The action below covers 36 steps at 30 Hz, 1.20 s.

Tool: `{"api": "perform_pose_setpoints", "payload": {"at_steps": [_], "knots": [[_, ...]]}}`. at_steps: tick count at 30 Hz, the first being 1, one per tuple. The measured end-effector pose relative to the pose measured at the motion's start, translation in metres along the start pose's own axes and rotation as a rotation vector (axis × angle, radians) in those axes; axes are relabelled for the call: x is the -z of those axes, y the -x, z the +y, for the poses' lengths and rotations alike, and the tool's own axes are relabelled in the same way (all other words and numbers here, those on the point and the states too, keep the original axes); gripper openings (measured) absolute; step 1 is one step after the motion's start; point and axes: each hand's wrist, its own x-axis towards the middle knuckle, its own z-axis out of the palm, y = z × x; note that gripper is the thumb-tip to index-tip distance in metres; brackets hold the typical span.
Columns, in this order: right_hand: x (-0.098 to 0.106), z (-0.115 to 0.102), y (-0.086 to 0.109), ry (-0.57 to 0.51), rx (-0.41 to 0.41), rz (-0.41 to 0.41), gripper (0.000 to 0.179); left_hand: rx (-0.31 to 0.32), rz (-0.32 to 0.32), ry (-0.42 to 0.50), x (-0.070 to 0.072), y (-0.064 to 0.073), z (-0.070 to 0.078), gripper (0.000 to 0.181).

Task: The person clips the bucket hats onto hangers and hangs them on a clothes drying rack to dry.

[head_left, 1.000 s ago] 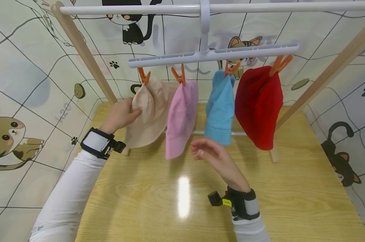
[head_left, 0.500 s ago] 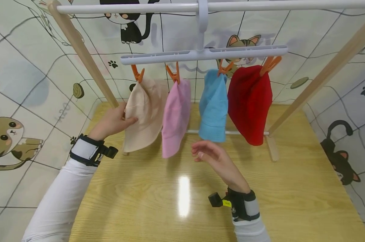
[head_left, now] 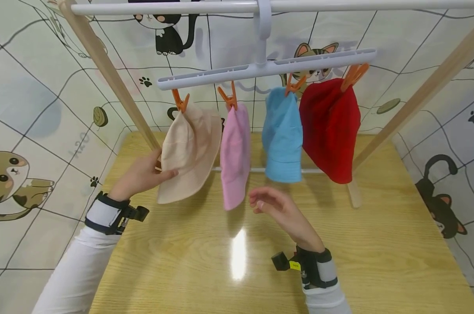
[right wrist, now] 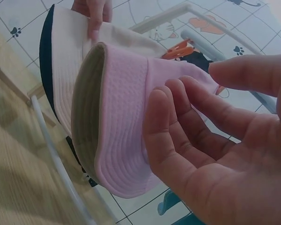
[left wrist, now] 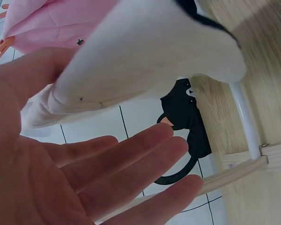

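A beige bucket hat (head_left: 187, 152) hangs from an orange clothespin (head_left: 180, 101) at the left end of a white hanger (head_left: 266, 69). My left hand (head_left: 140, 174) is at its left side, thumb against the fabric. In the left wrist view the hand's fingers (left wrist: 126, 164) are straight behind the hat, with a gap to it. Beside it hang a pink bucket hat (head_left: 235, 157), a light blue hat (head_left: 283, 135) and a red hat (head_left: 331, 131), each on a clothespin. My right hand (head_left: 284, 213), fingers loosely bent and holding nothing, is below the pink and blue hats.
The hanger hooks over a white rail (head_left: 358, 5) between wooden posts (head_left: 111, 78). A lower white bar (head_left: 256, 170) runs behind the hats, close over the wood-grain table (head_left: 190, 261). Cat-print walls (head_left: 36, 100) stand behind and at both sides.
My left hand has moved down and left along the beige hat. The hanger has shifted left, its left end dipping and right end rising. The hats have swung; the right hand has hardly moved.
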Motion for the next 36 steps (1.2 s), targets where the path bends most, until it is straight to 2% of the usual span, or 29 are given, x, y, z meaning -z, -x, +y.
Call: {"api": "perform_pose_setpoints", "payload": {"at_steps": [4,9,14,20,27,32,36], "knots": [[0.000,0.002,0.002,0.009,-0.006,-0.001,0.030,0.012,-0.002,0.029,-0.007,0.004,-0.002,0.064],[0.002,0.006,0.006,0.012,-0.018,0.006,0.031,0.029,0.033,0.043,-0.018,0.010,-0.005,0.069],[0.003,0.012,0.010,0.035,-0.014,0.009,0.030,0.025,0.080,0.074,-0.030,0.018,-0.013,0.059],[0.006,0.018,0.014,0.045,-0.043,0.020,0.029,0.060,0.109,0.127,-0.041,0.025,-0.025,0.059],[0.012,0.027,0.019,0.081,-0.012,0.029,0.027,0.121,0.088,0.173,-0.050,0.036,-0.032,0.070],[0.015,0.032,0.022,0.069,-0.003,0.030,0.027,0.127,0.093,0.194,-0.058,0.042,-0.034,0.069],[0.017,0.034,0.024,0.059,-0.004,0.030,0.027,0.127,0.074,0.215,-0.065,0.044,-0.036,0.070]]}}
